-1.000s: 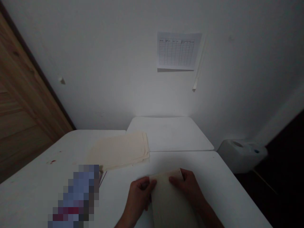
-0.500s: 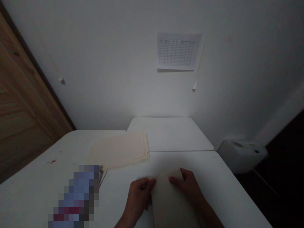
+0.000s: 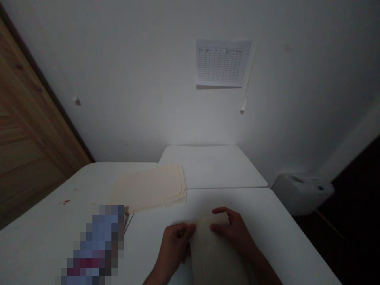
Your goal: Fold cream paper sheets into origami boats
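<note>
Cream folded cloth [image 3: 218, 253] is lying on the white table [image 3: 267, 225] near its front edge. You are gripping its sides with your left hand [image 3: 175, 243] and right hand [image 3: 233, 231], both half-closed, a paler folded stack [image 3: 150, 190] lying beyond.

Right hand [image 3: 234, 229] shifted farther up, cream cloth [image 3: 218, 253] now more rounded

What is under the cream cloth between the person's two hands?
The white table shows around the cream cloth, which the left hand and right hand hold. The surface beneath it is covered, so nothing there can be seen.
</note>
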`<state>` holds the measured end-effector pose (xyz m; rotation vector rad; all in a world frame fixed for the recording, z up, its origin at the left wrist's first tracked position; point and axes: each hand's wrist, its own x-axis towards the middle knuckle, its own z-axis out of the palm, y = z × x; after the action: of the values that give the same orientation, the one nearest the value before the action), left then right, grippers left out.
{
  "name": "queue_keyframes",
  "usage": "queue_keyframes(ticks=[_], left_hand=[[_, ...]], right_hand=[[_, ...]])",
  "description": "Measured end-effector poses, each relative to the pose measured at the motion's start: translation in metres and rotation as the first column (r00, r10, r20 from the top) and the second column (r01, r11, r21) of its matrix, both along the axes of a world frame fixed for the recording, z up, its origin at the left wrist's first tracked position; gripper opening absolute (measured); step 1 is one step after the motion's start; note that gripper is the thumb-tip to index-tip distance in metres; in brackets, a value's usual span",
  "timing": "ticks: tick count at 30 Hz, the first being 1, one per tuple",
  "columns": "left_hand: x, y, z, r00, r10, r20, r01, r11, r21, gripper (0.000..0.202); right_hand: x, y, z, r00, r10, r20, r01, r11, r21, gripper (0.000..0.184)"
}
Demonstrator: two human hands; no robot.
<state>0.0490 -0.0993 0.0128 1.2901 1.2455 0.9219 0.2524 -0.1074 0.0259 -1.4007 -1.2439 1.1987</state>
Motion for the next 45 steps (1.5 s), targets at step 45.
queue_keyframes(ticks=[45], left_hand=[[0.002,-0.003,0.009,0.998,0.037,-0.060,-0.037,0.999,-0.001,0.058]], right_hand=[[-0.002,0.001,0.002,0.999,0.010,0.035,-0.011,1.000,0.019,0.053]])
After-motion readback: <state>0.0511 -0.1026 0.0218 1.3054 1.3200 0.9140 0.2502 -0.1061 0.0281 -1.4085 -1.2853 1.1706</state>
